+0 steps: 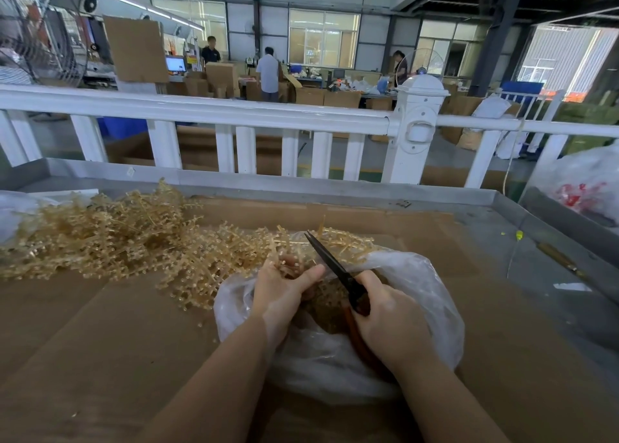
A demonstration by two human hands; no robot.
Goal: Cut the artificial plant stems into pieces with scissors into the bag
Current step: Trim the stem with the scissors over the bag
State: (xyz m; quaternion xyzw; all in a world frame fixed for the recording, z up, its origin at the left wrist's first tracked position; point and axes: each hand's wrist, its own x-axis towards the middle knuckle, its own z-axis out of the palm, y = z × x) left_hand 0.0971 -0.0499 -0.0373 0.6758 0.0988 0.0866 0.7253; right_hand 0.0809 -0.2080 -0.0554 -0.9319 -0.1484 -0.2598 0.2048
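A heap of tan artificial plant stems [100, 238] sprawls over the cardboard at the left and centre. My left hand [284, 288] grips a bunch of stems over the mouth of a clear plastic bag [422, 295]. My right hand [392, 322] holds the orange-brown handles of dark scissors [330, 262], whose blades look closed and point up-left beside the held bunch. Cut tan pieces [330, 305] lie inside the bag between my hands.
A cardboard sheet [100, 342] covers the metal table [552, 275], which has raised rims. A white railing [234, 111] runs behind it. Another filled plastic bag [582, 185] sits at the right edge, and a plastic bag [13, 208] at the far left.
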